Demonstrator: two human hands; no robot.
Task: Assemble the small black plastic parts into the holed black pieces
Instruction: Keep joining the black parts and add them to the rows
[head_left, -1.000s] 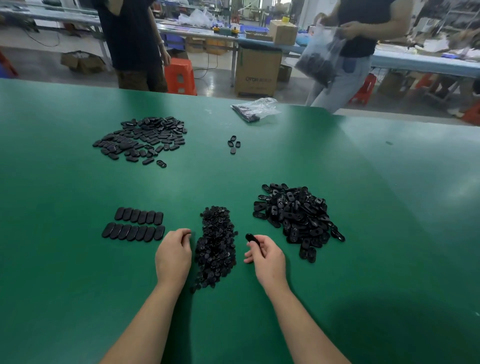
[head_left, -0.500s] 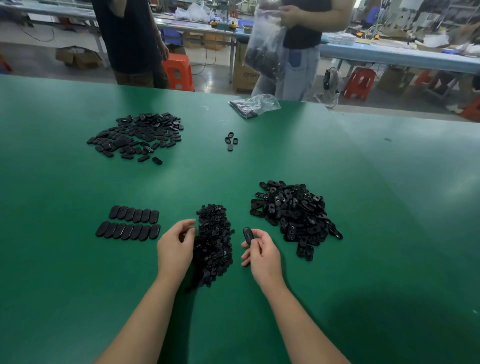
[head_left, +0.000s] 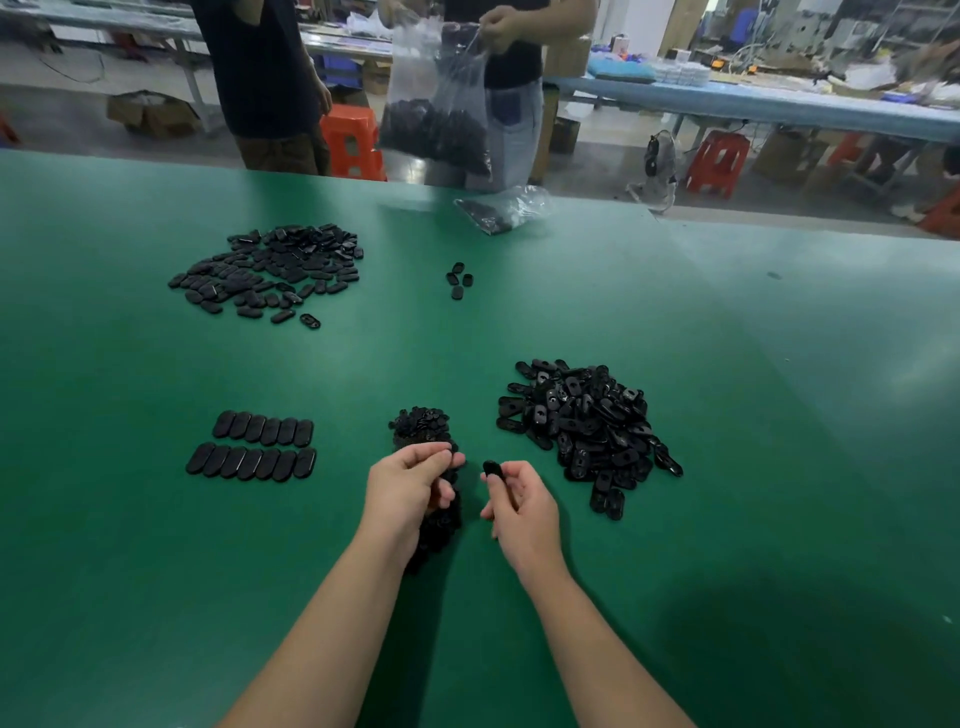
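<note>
My right hand (head_left: 519, 506) pinches one holed black piece (head_left: 492, 470) between thumb and fingers, just above the green table. My left hand (head_left: 408, 491) is lifted over the pile of small black parts (head_left: 423, 428) with its fingers curled; I cannot tell whether a small part sits in them. A heap of holed black pieces (head_left: 584, 423) lies to the right of my right hand. Two neat rows of finished oval pieces (head_left: 254, 447) lie on the left.
A bigger spread of oval black pieces (head_left: 270, 270) lies at the far left, several loose ones (head_left: 458, 280) mid-table, and a clear bag (head_left: 506, 208) near the far edge. Two people stand beyond the table (head_left: 727, 415); one holds a bag of black parts (head_left: 436, 119).
My left hand rose from the table beside the small-parts pile and curled its fingers over it. My right hand kept the holed piece. The person with the bag walked left.
</note>
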